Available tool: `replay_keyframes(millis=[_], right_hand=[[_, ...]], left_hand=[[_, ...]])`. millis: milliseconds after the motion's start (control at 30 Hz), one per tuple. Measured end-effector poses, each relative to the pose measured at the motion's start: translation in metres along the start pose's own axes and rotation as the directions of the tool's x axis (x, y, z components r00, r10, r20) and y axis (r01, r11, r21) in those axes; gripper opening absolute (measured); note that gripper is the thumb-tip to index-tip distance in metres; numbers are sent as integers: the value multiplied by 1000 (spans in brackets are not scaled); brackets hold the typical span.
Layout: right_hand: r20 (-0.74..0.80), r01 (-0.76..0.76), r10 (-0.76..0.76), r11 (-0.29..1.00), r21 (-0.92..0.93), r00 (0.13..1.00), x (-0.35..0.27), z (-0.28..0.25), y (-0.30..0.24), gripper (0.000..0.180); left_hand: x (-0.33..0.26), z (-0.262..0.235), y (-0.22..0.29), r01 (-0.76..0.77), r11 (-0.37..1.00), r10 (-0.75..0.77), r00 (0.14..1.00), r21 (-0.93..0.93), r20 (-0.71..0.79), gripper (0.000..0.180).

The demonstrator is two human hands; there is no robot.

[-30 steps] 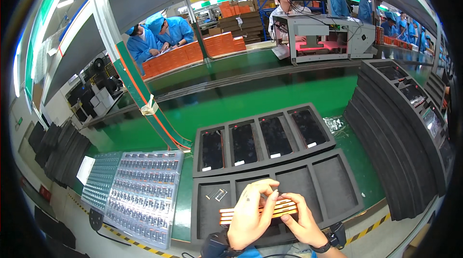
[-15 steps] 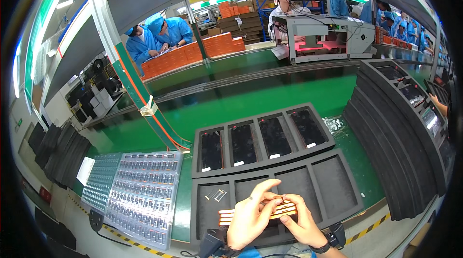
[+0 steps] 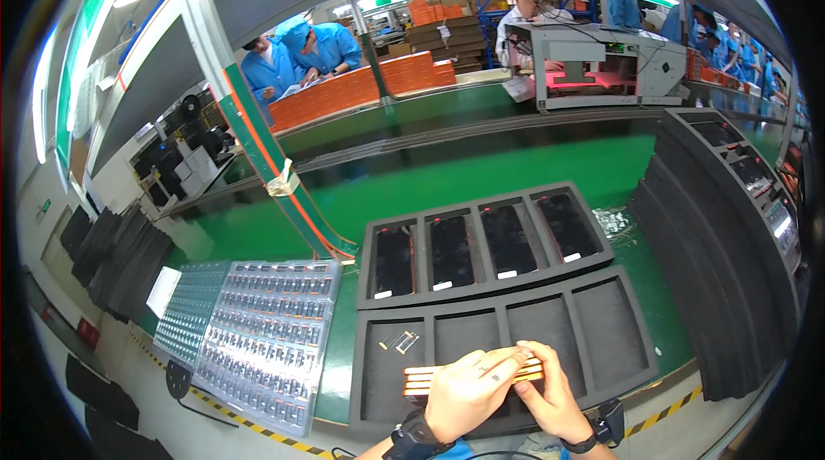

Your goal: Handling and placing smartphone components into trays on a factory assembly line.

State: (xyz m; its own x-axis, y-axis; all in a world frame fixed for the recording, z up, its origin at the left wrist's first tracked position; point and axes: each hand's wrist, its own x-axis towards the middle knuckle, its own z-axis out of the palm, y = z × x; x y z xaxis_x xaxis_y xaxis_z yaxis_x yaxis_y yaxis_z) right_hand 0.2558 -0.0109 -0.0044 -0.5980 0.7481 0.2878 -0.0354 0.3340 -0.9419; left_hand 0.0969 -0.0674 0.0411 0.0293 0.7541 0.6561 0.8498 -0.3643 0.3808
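Note:
Over the near black foam tray (image 3: 497, 320), my left hand (image 3: 468, 396) and my right hand (image 3: 552, 396) grip a small stack of thin flat slabs with orange edges (image 3: 418, 381). They look like phone bodies, though my fingers cover most of them. My left fingers lie across the top of the stack, and the right hand clasps its right end. Small thin strips (image 3: 400, 341) lie in the tray's leftmost compartment. Just beyond, another foam tray (image 3: 481, 290) holds several black phone-like panels (image 3: 451, 249), each with a white tag at its near end.
Left on the green bench (image 3: 378, 189) is a clear plastic tray (image 3: 271, 331) with rows of small parts, beside a greenish one (image 3: 191, 314). Tall stacked foam trays (image 3: 696, 262) stand at right. A post (image 3: 279, 172) rises at left. Co-workers (image 3: 322, 48) work across the line.
My left index finger, raised before, has come down, and that hand now lies flatter over the stack. The whole view has shifted slightly, so the scene sits further right.

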Motion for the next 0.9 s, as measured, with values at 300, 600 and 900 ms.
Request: replay_keyframes(millis=[300,600,900], right_hand=[[15,-17,15,994,105,1000,-1,2,3,54],[-15,1,1,996,84,1000,2,3,-4,51],[-22,-4,7,994,106,1000,-1,6,-6,52]], left_hand=[[-7,-23,-3,-128,941,49,968,314,248,33],[3,-64,-44,36,998,-49,960,50,276,40],[-78,-73,-119,357,764,-471,878,537,88,28]])
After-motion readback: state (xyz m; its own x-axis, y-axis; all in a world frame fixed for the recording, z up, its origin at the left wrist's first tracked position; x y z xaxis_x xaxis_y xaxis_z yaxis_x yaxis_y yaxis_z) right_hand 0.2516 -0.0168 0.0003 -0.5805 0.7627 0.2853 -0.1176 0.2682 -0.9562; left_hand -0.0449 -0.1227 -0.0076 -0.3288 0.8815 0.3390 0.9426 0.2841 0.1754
